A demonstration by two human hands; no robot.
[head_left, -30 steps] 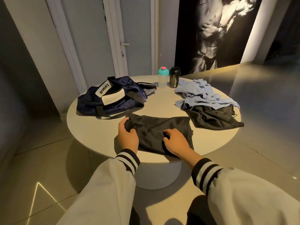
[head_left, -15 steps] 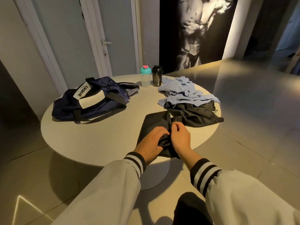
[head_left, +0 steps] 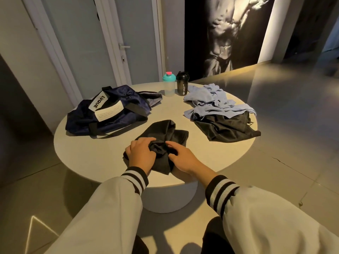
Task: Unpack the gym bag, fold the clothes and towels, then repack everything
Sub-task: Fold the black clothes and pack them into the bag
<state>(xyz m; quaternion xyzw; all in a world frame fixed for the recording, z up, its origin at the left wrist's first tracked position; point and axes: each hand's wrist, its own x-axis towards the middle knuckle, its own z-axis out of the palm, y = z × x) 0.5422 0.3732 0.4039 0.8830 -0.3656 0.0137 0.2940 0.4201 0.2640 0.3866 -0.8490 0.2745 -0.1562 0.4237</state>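
A black garment (head_left: pixel 166 132) lies bunched on the near side of the round white table (head_left: pixel 102 151). My left hand (head_left: pixel 141 154) grips its near left part with curled fingers. My right hand (head_left: pixel 180 155) pinches the fabric just to the right of it. A navy gym bag (head_left: pixel 110 110) with a white label lies at the table's left. At the right, a light blue pile of cloth (head_left: pixel 214 101) rests partly on another black garment (head_left: pixel 227 128).
Two shaker bottles stand at the table's far edge, one clear with a teal lid (head_left: pixel 169 85), one black (head_left: pixel 182 84). A closed door (head_left: pixel 135 39) and a large wall picture (head_left: pixel 225 33) are behind. Tiled floor (head_left: pixel 286 125) surrounds the table.
The black garment went from spread flat to folded narrow and bunched. Both hands came together on it, then moved slightly apart. The camera view shifted.
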